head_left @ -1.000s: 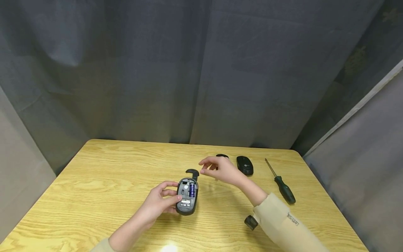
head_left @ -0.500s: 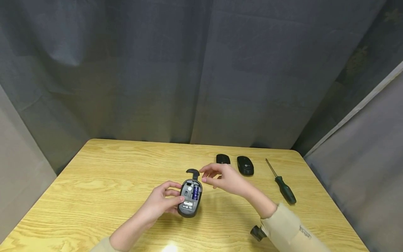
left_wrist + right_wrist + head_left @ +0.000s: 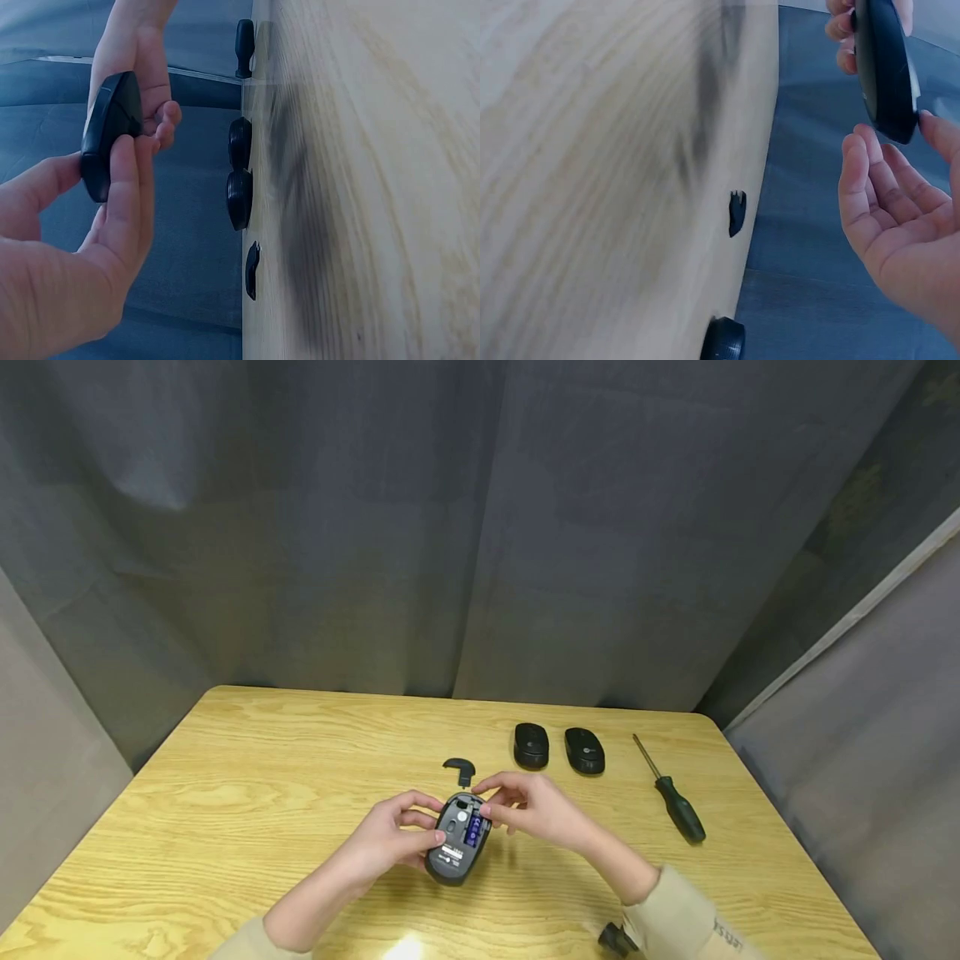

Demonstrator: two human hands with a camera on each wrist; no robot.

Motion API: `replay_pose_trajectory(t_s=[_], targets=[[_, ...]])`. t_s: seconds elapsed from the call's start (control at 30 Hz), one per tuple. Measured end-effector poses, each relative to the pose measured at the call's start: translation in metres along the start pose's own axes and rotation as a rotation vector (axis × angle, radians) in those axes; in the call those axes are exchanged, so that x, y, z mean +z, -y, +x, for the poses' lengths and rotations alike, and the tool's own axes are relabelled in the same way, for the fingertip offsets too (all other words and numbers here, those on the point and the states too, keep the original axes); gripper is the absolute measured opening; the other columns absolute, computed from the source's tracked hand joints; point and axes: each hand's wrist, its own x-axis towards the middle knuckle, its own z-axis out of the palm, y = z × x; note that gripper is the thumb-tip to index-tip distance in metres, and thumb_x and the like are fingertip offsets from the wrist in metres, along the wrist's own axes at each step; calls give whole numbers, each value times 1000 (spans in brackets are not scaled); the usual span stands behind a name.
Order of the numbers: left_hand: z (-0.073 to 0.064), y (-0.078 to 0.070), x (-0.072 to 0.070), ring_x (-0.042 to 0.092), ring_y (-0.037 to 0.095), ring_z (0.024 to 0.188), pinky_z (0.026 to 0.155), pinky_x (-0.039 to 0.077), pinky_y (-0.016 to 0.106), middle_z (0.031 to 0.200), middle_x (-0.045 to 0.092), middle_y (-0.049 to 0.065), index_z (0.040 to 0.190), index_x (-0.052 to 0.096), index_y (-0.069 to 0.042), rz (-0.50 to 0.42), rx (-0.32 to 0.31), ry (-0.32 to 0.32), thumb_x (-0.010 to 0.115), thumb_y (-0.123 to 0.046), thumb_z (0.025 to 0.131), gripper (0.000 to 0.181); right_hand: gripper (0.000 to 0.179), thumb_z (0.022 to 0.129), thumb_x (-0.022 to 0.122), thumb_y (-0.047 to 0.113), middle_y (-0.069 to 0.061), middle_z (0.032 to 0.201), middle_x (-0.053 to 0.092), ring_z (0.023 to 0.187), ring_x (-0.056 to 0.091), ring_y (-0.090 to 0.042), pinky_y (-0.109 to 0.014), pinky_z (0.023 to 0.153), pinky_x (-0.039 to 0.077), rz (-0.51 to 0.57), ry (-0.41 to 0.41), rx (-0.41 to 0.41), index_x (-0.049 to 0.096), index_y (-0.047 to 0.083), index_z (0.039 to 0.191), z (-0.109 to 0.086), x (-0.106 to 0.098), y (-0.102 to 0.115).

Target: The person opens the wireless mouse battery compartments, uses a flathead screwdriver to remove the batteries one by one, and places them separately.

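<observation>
My left hand point(image 3: 384, 833) holds a black computer mouse point(image 3: 450, 863) underside up, above the wooden table, with the thumb over its bottom face. The battery bay is uncovered, and a purple-blue battery point(image 3: 473, 829) lies in it. My right hand point(image 3: 534, 810) is at the bay's end of the mouse; its thumb tip point(image 3: 930, 124) touches the edge and the other fingers are loosely bent below. The detached black battery cover point(image 3: 459, 768) lies on the table just beyond. In the left wrist view, the side of the mouse point(image 3: 112, 124) shows between left thumb and fingers.
Two more black mice, one on the left point(image 3: 531, 745) and one on the right point(image 3: 584, 751), sit toward the back of the table point(image 3: 247, 777). Right of them lies a screwdriver point(image 3: 678, 810) with a dark green handle. A grey curtain point(image 3: 360, 568) hangs behind the table.
The left hand has shifted the mouse slightly right and nearer, tilting it clockwise. The right hand has come down from beside the cover to the mouse's edge, revealing the left mouse behind.
</observation>
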Motion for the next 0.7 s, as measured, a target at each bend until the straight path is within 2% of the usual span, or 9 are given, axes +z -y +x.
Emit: replay_pose_trajectory(t_s=[0.17, 0.33, 0.5, 0.7], targets=[[2, 0, 1, 66, 21, 75, 66, 59, 37, 101, 61, 17, 122, 51, 2, 24, -4, 20, 70, -11, 83, 45, 26, 90, 62, 8, -12, 82, 69, 62, 59, -6, -26, 53, 55, 45, 19, 8, 62, -1, 114, -6, 3, 9], [4, 2, 1, 65, 20, 77, 66, 59, 36, 101, 62, 16, 121, 55, 0, 56, -14, 37, 71, -11, 82, 43, 28, 92, 60, 11, -11, 84, 69, 59, 59, -8, -29, 52, 55, 75, 42, 19, 61, 0, 117, -5, 9, -14], [6, 2, 1, 65, 20, 80, 66, 59, 35, 102, 62, 15, 120, 58, -3, 87, -33, 55, 71, -13, 82, 42, 29, 93, 60, 18, -7, 82, 69, 56, 60, -16, -37, 52, 56, 87, 61, 22, 61, 2, 117, -4, 13, -30], [6, -3, 2, 64, 18, 79, 65, 58, 34, 99, 63, 14, 119, 59, -2, 114, -17, 80, 70, -12, 82, 40, 29, 92, 60, 22, -5, 81, 69, 58, 62, -27, -44, 54, 56, 92, 64, 55, 65, 2, 112, -8, 15, -30]])
